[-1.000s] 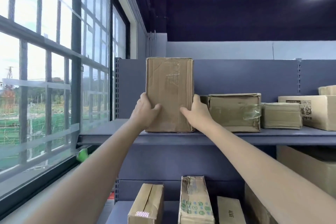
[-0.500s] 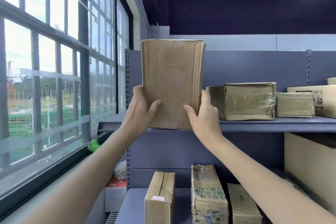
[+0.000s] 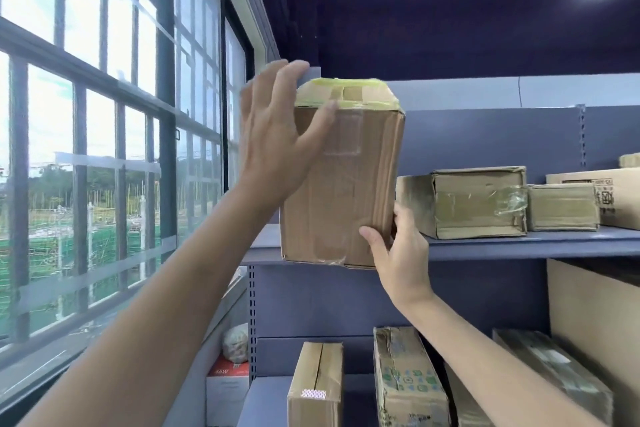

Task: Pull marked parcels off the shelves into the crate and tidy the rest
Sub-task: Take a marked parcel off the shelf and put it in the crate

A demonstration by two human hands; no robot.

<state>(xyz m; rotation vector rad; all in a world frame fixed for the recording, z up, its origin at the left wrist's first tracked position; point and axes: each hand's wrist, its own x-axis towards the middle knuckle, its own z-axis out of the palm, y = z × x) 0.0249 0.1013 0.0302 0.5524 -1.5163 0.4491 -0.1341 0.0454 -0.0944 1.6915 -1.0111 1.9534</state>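
A tall brown cardboard parcel [image 3: 353, 191] with yellow-green tape across its top is tilted toward me, off the front of the upper shelf [image 3: 519, 246]. My right hand [image 3: 398, 253] grips its lower right corner from below. My left hand [image 3: 277, 135] lies spread against its upper left side, fingers apart and blurred. On the lower shelf a small parcel [image 3: 317, 388] bears a red-and-white patterned sticker on its near end.
More taped parcels [image 3: 478, 201] sit to the right on the upper shelf. A printed carton [image 3: 408, 381] and others stand on the lower shelf, a large box [image 3: 595, 322] at right. A barred window [image 3: 104, 149] fills the left; a white box [image 3: 227, 388] sits on the floor.
The parcel came off the shelf and tipped toward me, showing its taped top. My left hand slid from its lower left edge up to its upper left side.
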